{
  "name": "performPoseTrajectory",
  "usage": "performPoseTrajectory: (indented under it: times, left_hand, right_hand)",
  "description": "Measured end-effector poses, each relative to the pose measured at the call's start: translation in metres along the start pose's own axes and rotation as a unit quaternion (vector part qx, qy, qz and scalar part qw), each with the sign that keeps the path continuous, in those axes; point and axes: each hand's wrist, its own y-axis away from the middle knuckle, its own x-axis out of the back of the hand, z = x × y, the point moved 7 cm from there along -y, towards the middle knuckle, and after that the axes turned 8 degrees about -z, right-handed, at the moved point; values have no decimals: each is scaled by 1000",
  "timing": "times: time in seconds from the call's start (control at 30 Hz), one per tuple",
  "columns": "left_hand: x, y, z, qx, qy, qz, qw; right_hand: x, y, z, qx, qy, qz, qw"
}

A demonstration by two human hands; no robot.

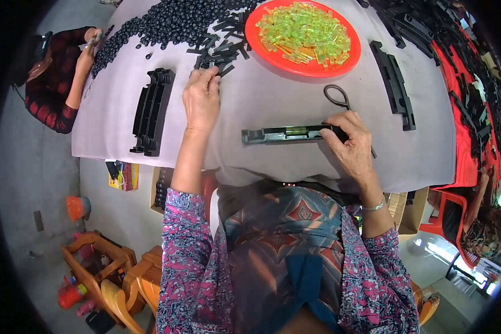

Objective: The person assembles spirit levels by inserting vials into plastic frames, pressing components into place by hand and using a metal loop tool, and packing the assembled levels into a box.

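Note:
My right hand (352, 142) grips the right end of a long black plastic level body (267, 135), thumb on the near side. The body lies sideways low over the cloth, and a yellow-green vial (296, 132) shows in its middle slot. Further left, my left hand (202, 100) reaches to the near edge of a pile of flat black strips (224, 49). Its fingers are drawn together at the strips; whatever they pinch is hidden. Just beyond my right hand lies a tool with a dark looped handle (337, 96), partly covered by that hand.
A red plate (254, 47) of yellow-green vials stands at the back. Round black parts (170, 25) are heaped at the far left. Black bodies lie at left (153, 111) and right (394, 83). Another person (55, 83) works at the left edge; red-covered tabletop (466, 161) adjoins right.

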Motion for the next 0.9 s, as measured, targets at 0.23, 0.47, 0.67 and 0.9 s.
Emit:
performPoseTrajectory:
  times: [0.23,0.47,0.67,0.9]
  left_hand:
    - [-8,3,10,7,-22,-33,999]
    - [-5,3,7,13,-26,-14,999]
    - [-6,-3,2,48,-4,-8,999]
    - [-8,-6,-4,41,-58,-6,997]
  right_hand:
    - [0,4,4,-21,2,0,1000]
    - [0,5,0,-5,-1,5,1000]
    - [0,3,2,0,5,10,1000]
    - [1,3,1,-8,-5,5,1000]
